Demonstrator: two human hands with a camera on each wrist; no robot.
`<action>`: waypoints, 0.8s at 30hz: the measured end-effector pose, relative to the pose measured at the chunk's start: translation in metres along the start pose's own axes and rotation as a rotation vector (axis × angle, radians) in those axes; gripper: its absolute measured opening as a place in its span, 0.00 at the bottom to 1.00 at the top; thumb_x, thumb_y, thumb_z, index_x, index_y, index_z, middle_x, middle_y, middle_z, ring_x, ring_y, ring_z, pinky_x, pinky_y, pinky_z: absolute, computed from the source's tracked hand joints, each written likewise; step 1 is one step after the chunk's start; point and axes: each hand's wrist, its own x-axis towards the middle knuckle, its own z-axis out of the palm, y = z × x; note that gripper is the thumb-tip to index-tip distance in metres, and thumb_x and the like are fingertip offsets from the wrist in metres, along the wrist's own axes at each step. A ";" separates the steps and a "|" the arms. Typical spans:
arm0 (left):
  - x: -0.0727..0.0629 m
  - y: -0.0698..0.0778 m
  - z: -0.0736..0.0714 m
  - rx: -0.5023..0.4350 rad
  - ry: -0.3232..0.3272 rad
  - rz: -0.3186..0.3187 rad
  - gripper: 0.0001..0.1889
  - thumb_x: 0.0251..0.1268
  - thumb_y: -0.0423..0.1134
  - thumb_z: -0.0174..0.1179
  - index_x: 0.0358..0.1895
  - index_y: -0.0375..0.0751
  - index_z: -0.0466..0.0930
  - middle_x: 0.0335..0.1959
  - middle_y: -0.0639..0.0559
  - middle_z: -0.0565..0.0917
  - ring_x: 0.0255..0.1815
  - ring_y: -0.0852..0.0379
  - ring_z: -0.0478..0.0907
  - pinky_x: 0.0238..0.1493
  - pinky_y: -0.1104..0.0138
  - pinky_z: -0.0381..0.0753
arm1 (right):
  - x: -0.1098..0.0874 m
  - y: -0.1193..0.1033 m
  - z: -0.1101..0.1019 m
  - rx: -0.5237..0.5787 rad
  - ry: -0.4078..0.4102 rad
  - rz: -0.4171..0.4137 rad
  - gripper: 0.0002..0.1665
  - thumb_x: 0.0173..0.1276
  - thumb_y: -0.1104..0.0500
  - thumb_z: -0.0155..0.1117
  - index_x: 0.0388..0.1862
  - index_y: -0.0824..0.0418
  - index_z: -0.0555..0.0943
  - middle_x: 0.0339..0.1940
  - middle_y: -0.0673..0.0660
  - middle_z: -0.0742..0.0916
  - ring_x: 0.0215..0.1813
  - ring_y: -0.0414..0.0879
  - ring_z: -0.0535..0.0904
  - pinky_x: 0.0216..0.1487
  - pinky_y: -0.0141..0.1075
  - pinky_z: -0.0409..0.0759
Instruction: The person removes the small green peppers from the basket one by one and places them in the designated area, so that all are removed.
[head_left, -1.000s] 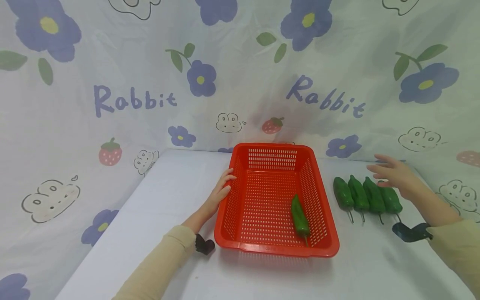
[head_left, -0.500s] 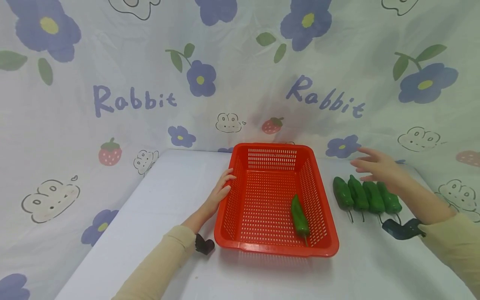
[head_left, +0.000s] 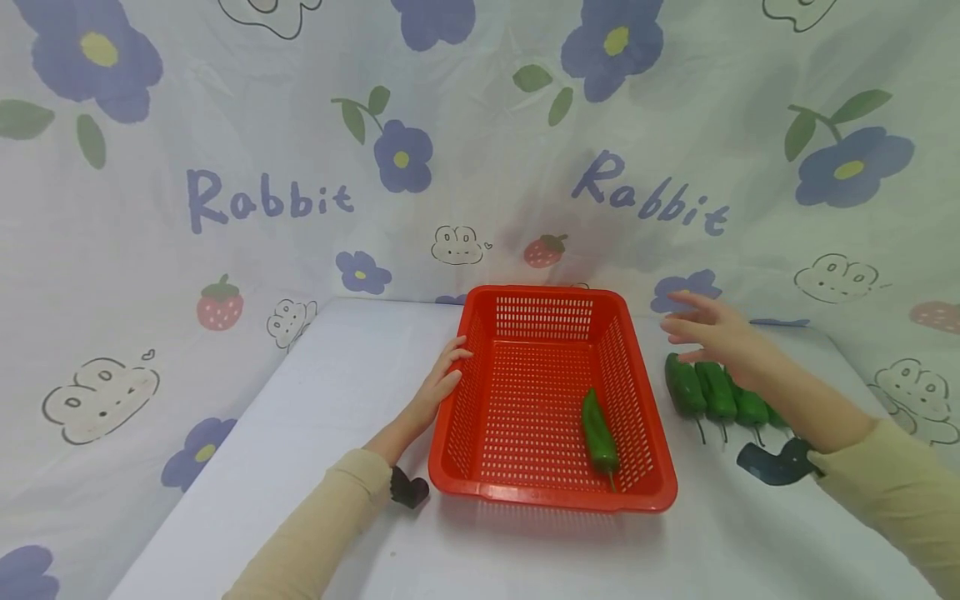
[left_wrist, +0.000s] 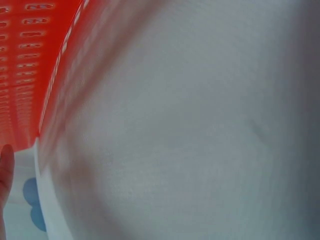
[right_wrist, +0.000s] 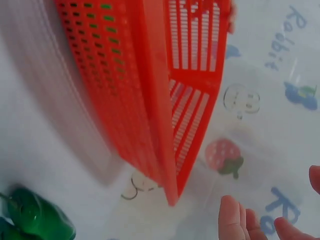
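Observation:
A red plastic basket (head_left: 555,500) with slotted walls stands on the white table, one green pepper (head_left: 599,433) lying inside near its right wall. My left hand (head_left: 437,385) rests with its fingers over the basket's left rim; the left wrist view shows only a fingertip beside the basket wall (left_wrist: 30,75). Over the far part of a row of green peppers (head_left: 685,387), my right hand (head_left: 722,335) hangs in the air, fingers spread loosely with nothing between them. Its forearm hides part of that row. In the right wrist view, its fingers (right_wrist: 232,220) point past the basket's corner.
The table (head_left: 322,367) runs back to a hanging cloth (head_left: 480,100) printed with flowers, rabbits and strawberries. Dark straps, one at the left wrist (head_left: 408,488) and one at the right (head_left: 776,463), hang below the sleeves.
My right hand has moved left over the row of green peppers, toward the basket's far right corner, fingers still loose. My left hand, the basket and the pepper inside stay put.

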 end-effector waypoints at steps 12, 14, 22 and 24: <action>-0.001 0.000 0.000 0.000 -0.006 -0.015 0.21 0.66 0.37 0.38 0.59 0.28 0.57 0.72 0.41 0.42 0.71 0.42 0.41 0.65 0.46 0.55 | 0.009 -0.017 0.040 -0.061 -0.069 0.071 0.47 0.64 0.47 0.57 0.73 0.61 0.46 0.67 0.71 0.64 0.63 0.65 0.65 0.50 0.49 0.76; -0.001 0.002 0.000 0.002 -0.004 -0.024 0.21 0.66 0.35 0.38 0.59 0.28 0.57 0.72 0.42 0.42 0.71 0.43 0.41 0.65 0.46 0.54 | 0.013 -0.018 0.046 -0.074 -0.080 0.071 0.46 0.64 0.48 0.58 0.72 0.61 0.47 0.66 0.71 0.65 0.62 0.65 0.66 0.49 0.49 0.77; -0.006 0.031 0.005 -0.013 -0.017 -0.045 0.20 0.65 0.28 0.35 0.58 0.21 0.54 0.71 0.34 0.39 0.70 0.36 0.40 0.64 0.43 0.54 | 0.026 -0.021 0.072 -0.121 -0.107 0.101 0.44 0.64 0.51 0.58 0.72 0.60 0.49 0.65 0.70 0.65 0.63 0.65 0.64 0.52 0.53 0.74; -0.006 0.034 0.006 -0.012 -0.017 -0.045 0.20 0.64 0.28 0.35 0.58 0.21 0.53 0.71 0.34 0.39 0.70 0.36 0.40 0.63 0.42 0.54 | 0.029 -0.020 0.079 -0.139 -0.108 0.109 0.43 0.63 0.51 0.58 0.72 0.60 0.50 0.64 0.69 0.66 0.62 0.64 0.65 0.53 0.54 0.73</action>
